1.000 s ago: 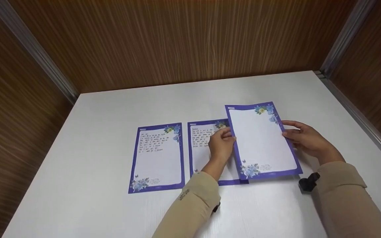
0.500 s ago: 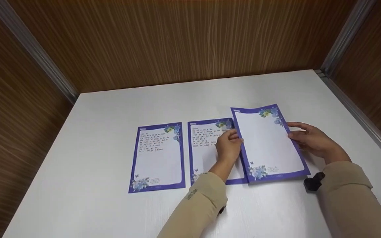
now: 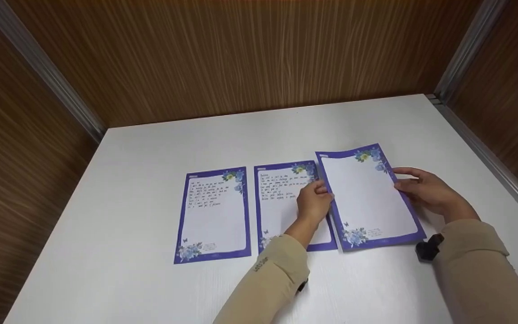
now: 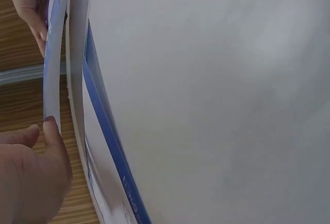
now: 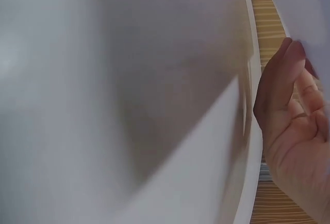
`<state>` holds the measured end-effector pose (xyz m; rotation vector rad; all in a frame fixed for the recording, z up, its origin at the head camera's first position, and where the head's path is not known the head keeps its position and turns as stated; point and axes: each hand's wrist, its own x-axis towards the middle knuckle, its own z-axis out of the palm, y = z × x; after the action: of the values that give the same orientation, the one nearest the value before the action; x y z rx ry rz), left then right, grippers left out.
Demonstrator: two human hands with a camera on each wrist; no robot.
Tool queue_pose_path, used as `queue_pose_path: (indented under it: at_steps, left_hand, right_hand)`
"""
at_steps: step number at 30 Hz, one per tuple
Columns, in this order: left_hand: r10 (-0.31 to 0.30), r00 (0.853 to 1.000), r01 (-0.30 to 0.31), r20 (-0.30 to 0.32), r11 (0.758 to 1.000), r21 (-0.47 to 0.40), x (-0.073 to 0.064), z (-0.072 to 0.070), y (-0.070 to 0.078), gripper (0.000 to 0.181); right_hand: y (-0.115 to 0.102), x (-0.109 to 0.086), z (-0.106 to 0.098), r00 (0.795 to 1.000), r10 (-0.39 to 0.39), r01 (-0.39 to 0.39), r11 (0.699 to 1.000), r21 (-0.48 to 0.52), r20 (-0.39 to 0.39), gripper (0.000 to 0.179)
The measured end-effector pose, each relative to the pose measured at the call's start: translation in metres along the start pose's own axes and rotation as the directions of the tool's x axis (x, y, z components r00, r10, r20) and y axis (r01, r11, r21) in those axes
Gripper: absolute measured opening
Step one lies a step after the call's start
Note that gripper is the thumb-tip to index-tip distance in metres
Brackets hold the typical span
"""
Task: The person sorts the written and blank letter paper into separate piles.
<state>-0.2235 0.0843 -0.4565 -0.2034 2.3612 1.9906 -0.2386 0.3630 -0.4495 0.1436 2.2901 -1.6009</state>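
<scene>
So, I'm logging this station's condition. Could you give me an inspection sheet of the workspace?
Surface: white table, glossy in places.
Job's things: left written sheet and middle written sheet lie side by side, apart; unwritten sheet held at the right, top edge wavy. All have purple floral borders.
Clutter: nothing seen.
Left hand: pinches the unwritten sheet's left edge.
Right hand: pinches its right edge.
Cables: nothing seen.
Surroundings: wood-grain panels behind and at both sides, metal strips at the corners.
</scene>
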Motion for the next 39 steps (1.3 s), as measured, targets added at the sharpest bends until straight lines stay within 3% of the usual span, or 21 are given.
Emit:
queue_pose_path:
  at_steps: [15, 27, 35, 39]
  left_hand:
    - [-0.039, 0.997, 0.036, 0.073, 0.998, 0.043, -0.002, 0.001, 0.0, 0.046]
    - [-0.048, 0.995, 0.043, 0.087, 0.997, 0.057, -0.004, 0.0, 0.001, 0.043]
    - [-0.044, 0.994, 0.041, 0.105, 0.999, 0.033, -0.004, -0.003, 0.002, 0.044]
    - [-0.044, 0.991, 0.045, 0.126, 0.999, -0.001, -0.003, -0.007, 0.003, 0.047]
  right_hand:
    - [0.003, -0.002, 0.003, 0.998, 0.015, -0.023, 0.992, -0.124, -0.066, 0.063]
    - [-0.001, -0.003, 0.003, 0.993, 0.017, -0.045, 0.97, -0.239, -0.121, 0.058]
    - [-0.002, -0.002, 0.006, 0.981, 0.041, -0.087, 0.966, -0.242, -0.187, 0.058]
    - [-0.004, -0.002, 0.011, 0.969, 0.028, -0.072, 0.982, -0.174, -0.246, 0.062]
